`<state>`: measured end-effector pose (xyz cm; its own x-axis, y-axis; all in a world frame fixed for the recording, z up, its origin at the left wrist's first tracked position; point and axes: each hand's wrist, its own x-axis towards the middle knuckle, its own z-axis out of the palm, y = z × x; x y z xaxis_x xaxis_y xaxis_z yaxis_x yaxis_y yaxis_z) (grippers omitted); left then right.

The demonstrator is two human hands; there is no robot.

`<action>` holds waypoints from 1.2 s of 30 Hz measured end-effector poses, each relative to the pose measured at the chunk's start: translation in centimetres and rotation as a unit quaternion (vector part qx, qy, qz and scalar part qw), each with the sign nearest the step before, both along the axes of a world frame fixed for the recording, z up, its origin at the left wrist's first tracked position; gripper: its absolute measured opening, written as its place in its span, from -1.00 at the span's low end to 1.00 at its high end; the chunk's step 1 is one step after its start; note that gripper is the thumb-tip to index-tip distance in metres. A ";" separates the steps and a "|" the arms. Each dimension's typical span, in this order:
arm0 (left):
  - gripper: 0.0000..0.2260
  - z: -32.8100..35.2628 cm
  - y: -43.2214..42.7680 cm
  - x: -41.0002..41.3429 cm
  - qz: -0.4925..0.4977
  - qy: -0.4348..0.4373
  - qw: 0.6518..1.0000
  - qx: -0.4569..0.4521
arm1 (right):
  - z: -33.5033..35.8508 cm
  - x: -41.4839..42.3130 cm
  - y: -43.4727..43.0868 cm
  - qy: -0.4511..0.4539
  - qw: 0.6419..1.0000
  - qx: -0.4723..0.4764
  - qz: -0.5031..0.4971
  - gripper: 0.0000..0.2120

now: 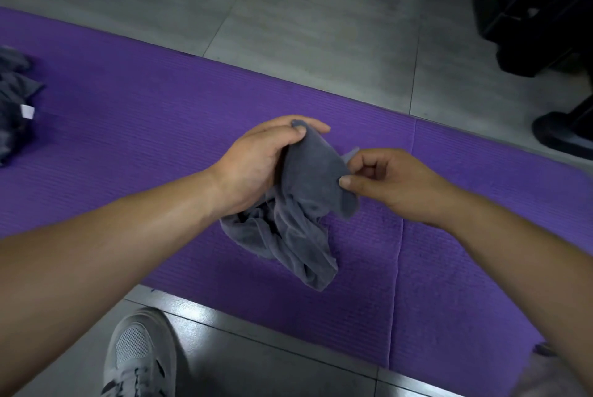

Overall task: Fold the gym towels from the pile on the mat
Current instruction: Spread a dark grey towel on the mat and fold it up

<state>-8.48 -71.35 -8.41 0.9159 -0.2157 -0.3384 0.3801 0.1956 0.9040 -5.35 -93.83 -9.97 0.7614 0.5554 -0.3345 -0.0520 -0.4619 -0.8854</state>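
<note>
Running off the left edge of the frame, the pile (14, 101) of grey towels is cut off; only crumpled folds and one white tag (27, 111) show. It lies on the mat (144, 127), a purple sheet with fine ribbing that crosses the frame from left to lower right, its ends out of view. A straight seam (399, 252) crosses the mat right of centre. At lower left, a grey mesh shoe (141, 355) stands on the glossy tiled floor (321, 11), cut off by the bottom edge.

At centre, the left hand (256, 165) pinches one corner of the towel (308, 191) between thumb and curled fingers; the fingers are partly hidden behind the cloth. The towel is grey, soft and napped. Its upper part is raised above the mat. Its lower part is bunched in loose wrinkles; whether it touches the mat cannot be told. The right hand (394, 185) pinches the towel's right edge between thumb and forefinger, other fingers curled.

At upper right, a black object (529, 11) is cut off and too dark to identify.
</note>
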 end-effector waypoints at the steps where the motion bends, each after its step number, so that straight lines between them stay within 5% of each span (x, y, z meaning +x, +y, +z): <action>1: -0.70 -0.1 0.3 0.2 0.020 -0.005 1.000 0.018 | 0.3 0.0 0.0 -0.002 1.000 -0.001 -0.006 -0.87; 4: -0.72 -0.3 1.6 0.6 0.074 -0.011 0.996 0.039 | 0.8 -0.1 -0.1 0.031 0.999 0.017 -0.038 -0.83; 6: -0.73 0.0 2.4 0.7 0.082 -0.009 0.996 0.020 | 0.8 -0.3 0.2 0.057 0.997 0.023 -0.045 -0.63; 10: -0.74 1.2 2.9 0.4 0.033 0.007 0.997 -0.075 | -0.7 -0.6 1.2 -0.012 0.998 -0.053 0.032 -0.37; 15: -0.75 1.5 4.4 0.0 -0.004 0.007 0.993 -0.114 | -2.2 -0.6 3.0 0.012 0.999 -0.032 0.010 -0.88; 19: -0.80 1.3 5.6 -0.8 -0.002 0.010 0.992 -0.124 | -1.6 -0.1 4.7 0.000 1.000 0.009 0.011 -0.50; 23: -0.77 1.4 7.3 -1.3 0.022 0.007 0.990 -0.137 | -1.5 -0.4 7.4 -0.008 0.996 0.004 0.094 -0.93; 27: -0.79 0.8 10.9 -2.3 0.058 0.010 0.993 -0.099 | -1.4 -0.3 9.0 -0.059 0.994 -0.003 0.092 -0.79; 32: -0.72 -1.4 15.1 -5.1 0.128 0.050 0.991 -0.013 | -3.8 -0.6 8.5 -0.018 0.972 -0.168 0.164 -0.68; 36: -0.75 -5.6 17.7 -9.1 0.196 0.089 0.976 0.035 | -6.0 -0.5 8.2 0.028 0.987 -0.153 0.029 -0.86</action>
